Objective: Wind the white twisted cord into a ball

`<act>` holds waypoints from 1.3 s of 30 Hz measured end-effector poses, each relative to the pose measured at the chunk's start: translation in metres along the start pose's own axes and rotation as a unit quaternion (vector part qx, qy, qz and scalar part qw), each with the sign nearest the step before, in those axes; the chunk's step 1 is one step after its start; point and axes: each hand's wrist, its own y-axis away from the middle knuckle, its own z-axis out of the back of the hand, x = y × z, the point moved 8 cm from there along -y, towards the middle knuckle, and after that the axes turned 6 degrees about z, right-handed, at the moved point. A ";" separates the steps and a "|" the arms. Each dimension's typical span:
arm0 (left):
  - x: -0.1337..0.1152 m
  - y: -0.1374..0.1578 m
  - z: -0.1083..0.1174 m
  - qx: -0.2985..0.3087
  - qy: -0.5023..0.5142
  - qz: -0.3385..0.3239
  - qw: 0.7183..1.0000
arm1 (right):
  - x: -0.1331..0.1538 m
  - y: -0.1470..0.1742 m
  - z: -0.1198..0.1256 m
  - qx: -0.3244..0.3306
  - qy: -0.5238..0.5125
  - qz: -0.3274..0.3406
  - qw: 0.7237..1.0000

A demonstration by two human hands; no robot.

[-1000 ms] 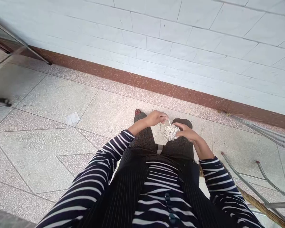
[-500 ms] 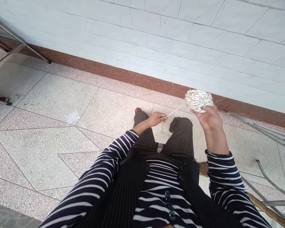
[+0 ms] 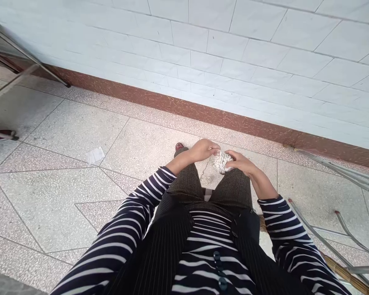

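Observation:
A ball of white twisted cord (image 3: 222, 163) is held above my knees. My right hand (image 3: 241, 162) has its fingers curled round the ball's right side. At the ball's upper left, my left hand (image 3: 205, 150) is closed, thumb and fingertips pinched together on the cord close to the ball. The strand between hand and ball is very short, and part of it is hidden by my fingers.
A white tiled wall (image 3: 215, 57) with a reddish-brown skirting (image 3: 160, 96) runs across the front. White paper scrap (image 3: 95, 155) lies on the floor to the left. Metal furniture legs (image 3: 30, 51) stand far left; bent metal tubes (image 3: 347, 229) and folded metal poles (image 3: 335, 168) are at right.
My right hand has brought the cord ball left and down, right up to my left hand. The stretched strand between them has shortened. My left hand has barely moved.

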 end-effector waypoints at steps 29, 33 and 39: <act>0.035 -0.008 -0.007 -0.038 0.107 0.076 0.991 | 0.149 0.059 0.042 -0.216 -0.125 0.344 0.905; 0.021 -0.013 0.009 -0.058 0.097 0.047 0.993 | 0.175 0.067 0.043 -0.223 -0.060 0.388 0.892; -0.005 -0.018 0.026 -0.070 0.088 0.024 0.993 | 0.198 0.075 0.053 -0.250 -0.071 0.423 0.868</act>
